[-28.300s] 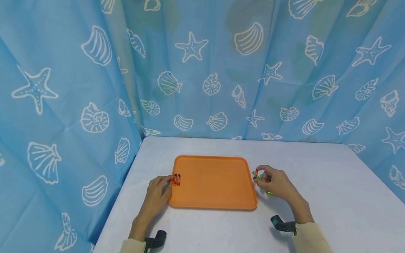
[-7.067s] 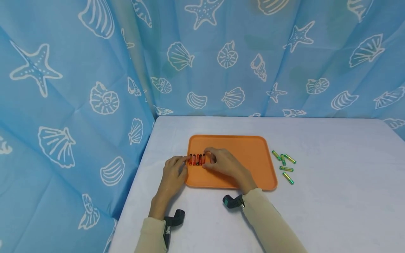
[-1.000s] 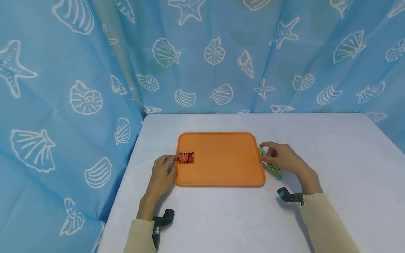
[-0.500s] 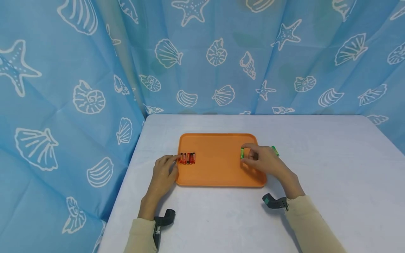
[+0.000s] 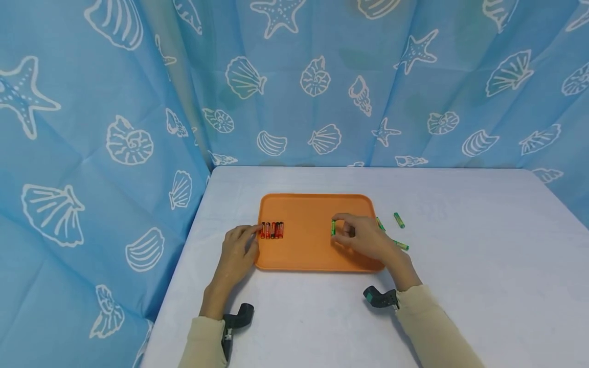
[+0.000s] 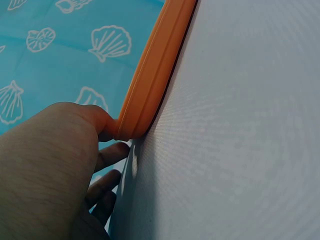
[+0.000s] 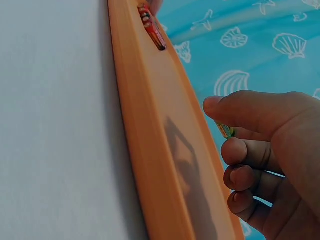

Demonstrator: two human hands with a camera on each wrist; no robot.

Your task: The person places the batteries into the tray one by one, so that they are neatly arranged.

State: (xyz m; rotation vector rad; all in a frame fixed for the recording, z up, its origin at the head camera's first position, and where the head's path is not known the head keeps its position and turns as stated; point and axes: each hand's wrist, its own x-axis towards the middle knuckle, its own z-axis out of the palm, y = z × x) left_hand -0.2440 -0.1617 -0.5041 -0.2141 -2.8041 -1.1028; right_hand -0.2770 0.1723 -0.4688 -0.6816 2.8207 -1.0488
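Thumb and index finger of my right hand (image 5: 365, 237) pinch a small green battery (image 5: 333, 228), upright in the head view, over the right-middle of the orange tray (image 5: 317, 268). The right wrist view shows one end of the green battery (image 7: 225, 131) between the fingertips, the rest hidden. My left hand (image 5: 236, 255) rests at the tray's left rim, its index fingertip right by a row of several red batteries (image 5: 273, 230). In the left wrist view the left thumb touches the tray's rim (image 6: 145, 95), with the other fingers loosely bent.
Right of the tray more green batteries (image 5: 399, 220) lie scattered on the white table (image 5: 460, 245), some partly hidden by the right hand. A blue curtain (image 5: 294, 92) with shell prints stands behind and to the left.
My right hand has picked up a green battery at the tray's right side and carried it leftward over the tray. The left hand and the red row stay as they were.
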